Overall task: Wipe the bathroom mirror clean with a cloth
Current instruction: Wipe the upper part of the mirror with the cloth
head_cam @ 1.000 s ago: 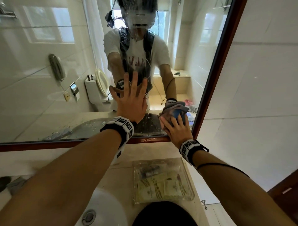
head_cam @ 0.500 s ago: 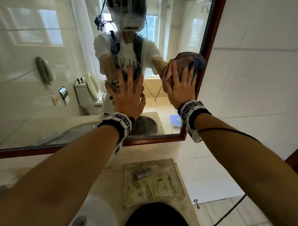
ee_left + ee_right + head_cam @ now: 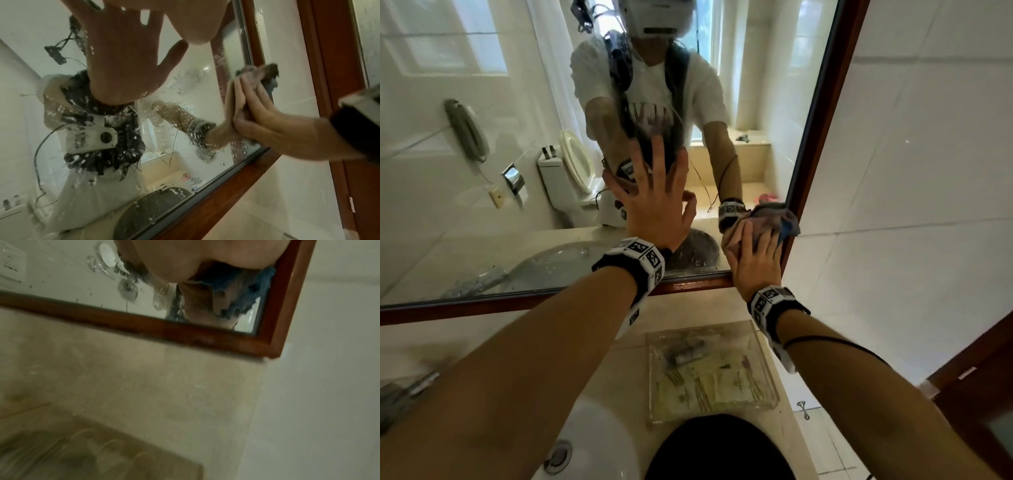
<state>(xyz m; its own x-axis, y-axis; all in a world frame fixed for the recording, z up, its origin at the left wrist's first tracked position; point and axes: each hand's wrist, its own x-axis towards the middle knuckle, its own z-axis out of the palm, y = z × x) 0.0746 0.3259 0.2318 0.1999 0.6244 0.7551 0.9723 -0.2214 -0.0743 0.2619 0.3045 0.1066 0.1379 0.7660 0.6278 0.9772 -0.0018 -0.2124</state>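
Observation:
The mirror (image 3: 482,171) has a dark wooden frame (image 3: 822,120) and hangs above the counter. My left hand (image 3: 657,202) lies flat on the glass with its fingers spread, left of the cloth. My right hand (image 3: 756,257) presses a crumpled brown and blue cloth (image 3: 774,219) against the glass with straight fingers, at the mirror's lower right corner. From the left wrist, the right hand (image 3: 267,116) and the cloth (image 3: 265,73) sit beside the frame, and water drops speckle the lower glass (image 3: 185,129). The right wrist view shows the cloth (image 3: 242,288) just above the corner of the frame (image 3: 267,345).
Below the mirror, a clear tray (image 3: 767,387) of sachets sits on the beige counter. A white basin (image 3: 592,442) is at the lower left, with a faucet (image 3: 407,387) at the left edge. White wall tiles (image 3: 911,171) run to the right of the frame, with a wooden door frame (image 3: 979,377) beyond.
My right hand swept the cloth up along the mirror's right edge and has come back down to the lower right corner. My left hand has stayed flat on the glass.

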